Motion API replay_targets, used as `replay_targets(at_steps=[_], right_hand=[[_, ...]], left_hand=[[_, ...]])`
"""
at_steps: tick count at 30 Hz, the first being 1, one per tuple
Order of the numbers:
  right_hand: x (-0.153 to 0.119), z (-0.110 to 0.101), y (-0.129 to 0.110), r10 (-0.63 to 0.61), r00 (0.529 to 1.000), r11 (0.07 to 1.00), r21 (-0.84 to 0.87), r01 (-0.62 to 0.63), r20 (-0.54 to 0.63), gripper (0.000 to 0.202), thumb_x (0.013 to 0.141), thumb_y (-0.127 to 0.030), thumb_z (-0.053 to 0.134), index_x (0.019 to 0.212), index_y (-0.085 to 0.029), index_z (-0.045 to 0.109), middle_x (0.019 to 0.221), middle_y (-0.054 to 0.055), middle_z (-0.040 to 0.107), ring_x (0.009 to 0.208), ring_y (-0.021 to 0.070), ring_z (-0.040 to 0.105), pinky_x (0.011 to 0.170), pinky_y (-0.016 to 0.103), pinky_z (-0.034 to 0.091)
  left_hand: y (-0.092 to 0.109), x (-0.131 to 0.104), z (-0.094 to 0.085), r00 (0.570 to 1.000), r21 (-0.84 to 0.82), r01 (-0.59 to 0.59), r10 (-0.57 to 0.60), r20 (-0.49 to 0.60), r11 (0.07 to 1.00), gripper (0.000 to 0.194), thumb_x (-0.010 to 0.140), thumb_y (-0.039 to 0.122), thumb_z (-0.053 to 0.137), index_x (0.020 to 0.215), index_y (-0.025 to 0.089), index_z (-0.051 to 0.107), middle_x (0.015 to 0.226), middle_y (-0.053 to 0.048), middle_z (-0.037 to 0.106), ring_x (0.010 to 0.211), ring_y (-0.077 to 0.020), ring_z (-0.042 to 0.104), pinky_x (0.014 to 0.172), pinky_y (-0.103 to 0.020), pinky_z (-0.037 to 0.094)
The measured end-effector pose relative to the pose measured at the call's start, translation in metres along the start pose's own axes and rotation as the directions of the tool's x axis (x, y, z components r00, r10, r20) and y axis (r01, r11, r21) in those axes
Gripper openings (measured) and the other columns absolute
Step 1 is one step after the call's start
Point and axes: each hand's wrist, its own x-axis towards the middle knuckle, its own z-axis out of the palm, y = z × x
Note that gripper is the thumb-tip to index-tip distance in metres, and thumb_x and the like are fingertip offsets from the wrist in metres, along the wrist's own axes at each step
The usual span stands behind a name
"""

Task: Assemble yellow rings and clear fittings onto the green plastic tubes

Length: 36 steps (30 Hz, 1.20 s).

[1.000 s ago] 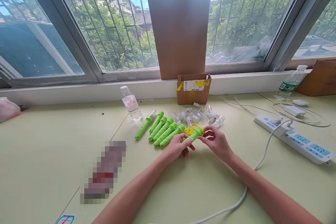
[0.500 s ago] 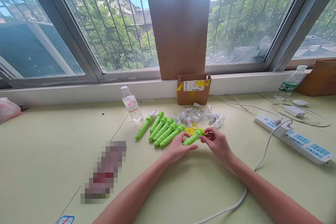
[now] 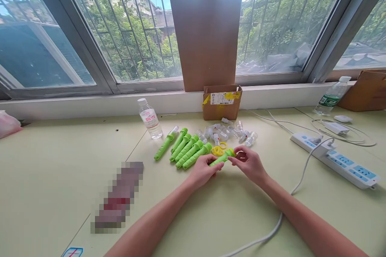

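My left hand (image 3: 204,170) is closed around the lower part of a green ribbed plastic tube (image 3: 222,158), which lies slanted with its wider end up to the right. At that end my right hand (image 3: 249,164) pinches a yellow ring (image 3: 232,152), its fingertips partly covering it. Beyond the hands lie loose yellow rings (image 3: 216,151) in a small pile. To the left, several more green tubes (image 3: 197,156) rest side by side, and one green tube (image 3: 164,147) carries a clear piece at its top.
Clear plastic caps (image 3: 223,132) are scattered before a small cardboard box (image 3: 222,108). A water bottle (image 3: 150,119) stands at left, another bottle (image 3: 331,98) at far right. A power strip (image 3: 337,160) and white cable (image 3: 301,176) lie right; a blurred dark object (image 3: 119,196) lies left.
My left thumb has come in against the green tube, closing the grip. My right hand stays at the yellow ring with hardly any movement.
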Motion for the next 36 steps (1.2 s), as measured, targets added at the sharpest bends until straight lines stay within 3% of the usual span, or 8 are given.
replay_targets(at_steps=[6, 16, 23, 28, 36], right_hand=[[0.003, 0.002, 0.005, 0.020, 0.997, 0.999, 0.024, -0.022, 0.076, 0.034, 0.072, -0.040, 0.070, 0.090, -0.021, 0.049, 0.085, 0.002, 0.060, 0.069, 0.0176, 0.065, 0.055, 0.030, 0.057], [0.001, 0.002, 0.005, 0.009, 1.000, 1.000, 0.003, -0.009, 0.007, 0.026, 0.076, -0.038, 0.068, 0.085, -0.020, 0.052, 0.073, 0.001, 0.060, 0.063, 0.0171, 0.063, 0.059, 0.033, 0.056], [0.001, 0.003, 0.007, 0.020, 1.000, 0.999, 0.034, -0.021, 0.010, 0.025, 0.076, -0.038, 0.068, 0.082, -0.020, 0.052, 0.066, 0.000, 0.061, 0.060, 0.0177, 0.063, 0.058, 0.033, 0.056], [0.001, 0.002, 0.005, -0.028, 0.999, 1.000, 0.006, 0.029, -0.022, 0.025, 0.076, -0.038, 0.068, 0.082, -0.020, 0.053, 0.074, 0.002, 0.060, 0.063, 0.0174, 0.063, 0.056, 0.032, 0.057], [0.002, 0.001, 0.001, -0.122, 0.992, 0.993, -0.002, 0.122, 0.022, 0.022, 0.076, -0.031, 0.068, 0.088, -0.020, 0.053, 0.080, 0.002, 0.063, 0.068, 0.0173, 0.065, 0.062, 0.033, 0.059]], left_hand=[[0.000, -0.001, 0.004, 0.997, 0.081, -0.041, 0.046, -0.061, 0.996, 0.030, 0.076, 0.045, 0.061, 0.070, 0.016, 0.060, 0.049, 0.004, 0.050, 0.040, -0.0079, 0.044, 0.038, -0.019, 0.031], [-0.008, 0.004, 0.000, 0.993, 0.070, -0.023, 0.015, 0.116, 0.997, 0.046, 0.084, 0.055, 0.044, 0.067, 0.014, 0.055, 0.061, 0.000, 0.057, 0.039, -0.0071, 0.046, 0.035, -0.019, 0.033], [-0.011, 0.006, -0.004, 0.994, 0.120, -0.054, 0.042, 0.104, 0.991, 0.047, 0.083, 0.058, 0.043, 0.073, 0.014, 0.057, 0.066, -0.001, 0.061, 0.036, -0.0050, 0.039, 0.035, -0.019, 0.029], [-0.012, 0.008, -0.007, 0.992, 0.067, -0.033, 0.024, 0.125, 0.997, 0.050, 0.082, 0.061, 0.043, 0.079, 0.014, 0.060, 0.064, 0.000, 0.061, 0.033, -0.0036, 0.035, 0.033, -0.019, 0.025], [-0.010, 0.011, -0.015, 0.986, -0.096, 0.043, -0.027, 0.162, 0.994, 0.049, 0.081, 0.060, 0.046, 0.097, 0.015, 0.056, 0.061, 0.001, 0.063, 0.030, -0.0025, 0.029, 0.030, -0.018, 0.019]])
